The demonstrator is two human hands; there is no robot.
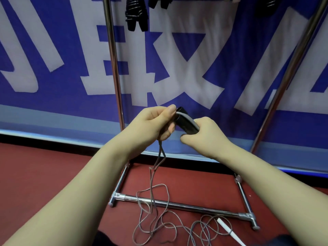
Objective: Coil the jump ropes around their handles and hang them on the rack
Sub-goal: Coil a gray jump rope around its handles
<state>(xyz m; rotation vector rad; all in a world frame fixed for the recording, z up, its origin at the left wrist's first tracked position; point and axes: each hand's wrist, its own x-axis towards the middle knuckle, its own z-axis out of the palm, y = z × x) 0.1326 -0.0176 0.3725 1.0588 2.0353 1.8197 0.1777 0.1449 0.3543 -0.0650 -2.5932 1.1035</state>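
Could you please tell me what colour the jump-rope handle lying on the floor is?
The floor handle is white, shown best in the head view.

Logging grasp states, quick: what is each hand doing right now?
Left hand: closed, pinching the grey rope at the black handle's top end.
Right hand: closed around the black handle's lower end.

Left hand (156, 121), right hand (201, 134) on handles (186, 123)
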